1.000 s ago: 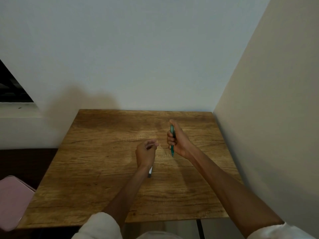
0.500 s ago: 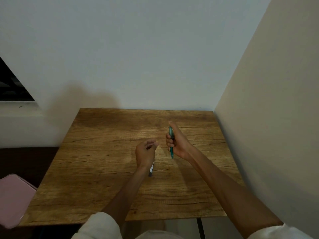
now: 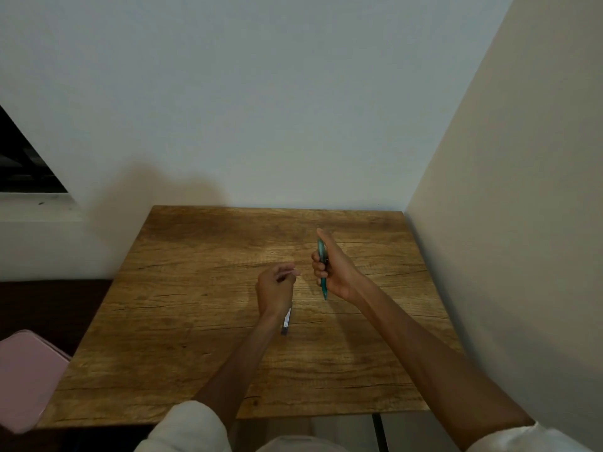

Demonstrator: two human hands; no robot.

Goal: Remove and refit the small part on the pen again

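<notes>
My right hand (image 3: 332, 272) grips a teal pen (image 3: 323, 287) upright in its fist above the middle of the wooden table (image 3: 182, 321). The thumb lies along the pen's top and its tip pokes out below the fingers. Just to its left, a small gap away, my left hand (image 3: 274, 288) has its fingers curled. A slim white and grey pen-like stick (image 3: 286, 321) with a dark lower end sticks out below that hand's heel. A pale end shows at the fingertips, and the hand hides the part between.
The table stands in a corner, with a white wall behind it and a beige wall (image 3: 505, 256) close on the right. A pink flat object (image 3: 26, 376) lies off the table's left front corner. A dark window opening (image 3: 23, 164) is at the far left.
Both hands keep their hold and place. Only the view has shifted slightly.
</notes>
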